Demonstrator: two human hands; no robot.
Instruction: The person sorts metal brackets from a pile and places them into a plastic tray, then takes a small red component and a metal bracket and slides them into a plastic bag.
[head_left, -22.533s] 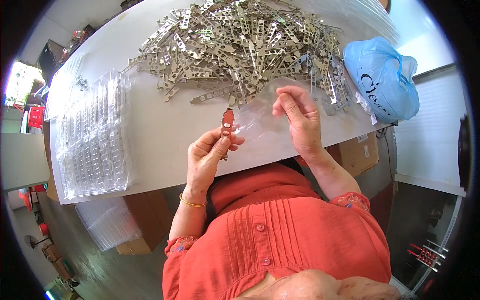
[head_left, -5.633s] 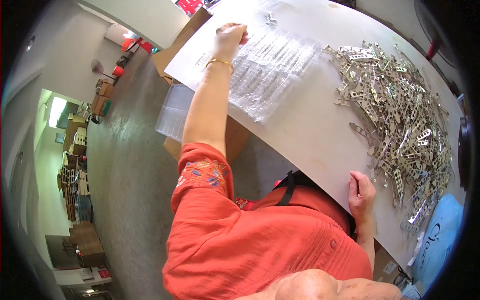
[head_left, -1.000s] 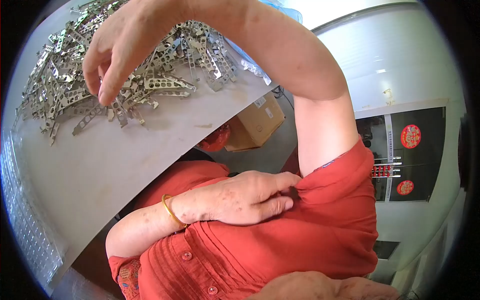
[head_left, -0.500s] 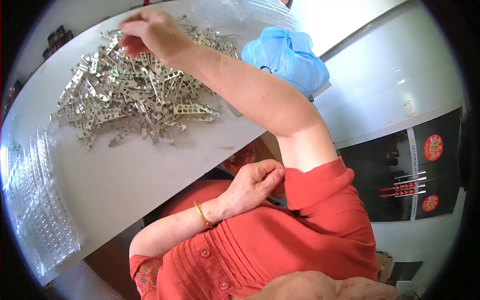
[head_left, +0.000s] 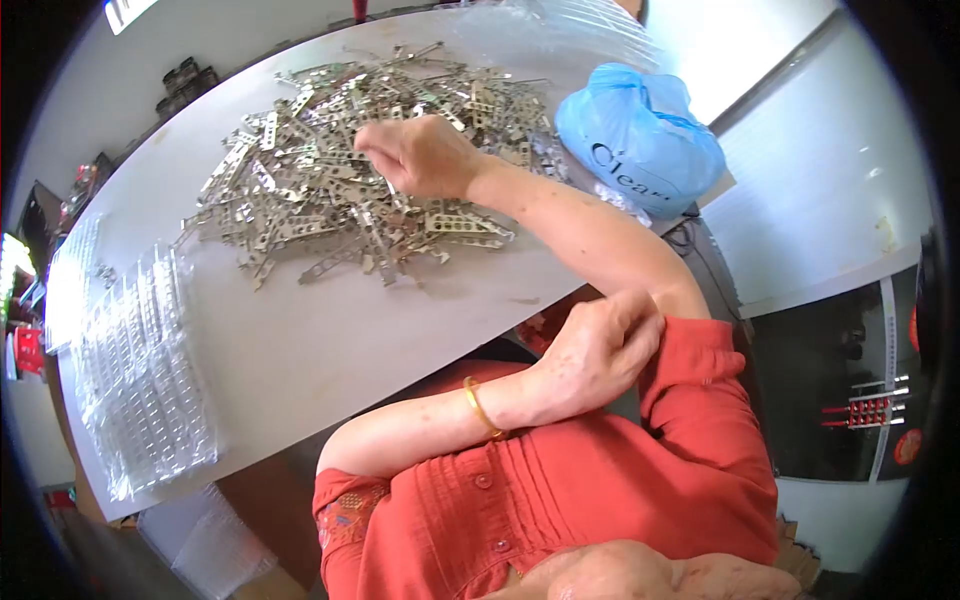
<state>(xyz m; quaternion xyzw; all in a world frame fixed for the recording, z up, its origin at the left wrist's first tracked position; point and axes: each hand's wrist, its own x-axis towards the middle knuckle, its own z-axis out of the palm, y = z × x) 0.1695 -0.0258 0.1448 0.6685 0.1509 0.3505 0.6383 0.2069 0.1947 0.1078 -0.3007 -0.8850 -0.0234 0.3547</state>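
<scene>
My right hand (head_left: 418, 157) is over a heap of flat metal strips with holes (head_left: 310, 195), its fingers curled and slightly blurred. Whether anything is inside that hand is hidden. My left hand (head_left: 592, 355), with a gold bangle (head_left: 480, 408) at the wrist, is closed at the crook of my right arm. Its fingertips pinch the edge of my red sleeve (head_left: 690, 350). The heap lies spread on a pale table (head_left: 300, 350), partly covered by my right hand and forearm.
A stack of clear plastic trays (head_left: 150, 375) lies at the table's left edge. A knotted blue plastic bag (head_left: 640, 140) stands right of the heap, with clear plastic wrap (head_left: 575, 30) behind it. A dark-fronted cabinet (head_left: 815, 390) is at the right.
My right hand has drawn back from the heap's far side to its middle. My left hand stays closed at the right sleeve. The view has shifted, bringing more of the trays into sight.
</scene>
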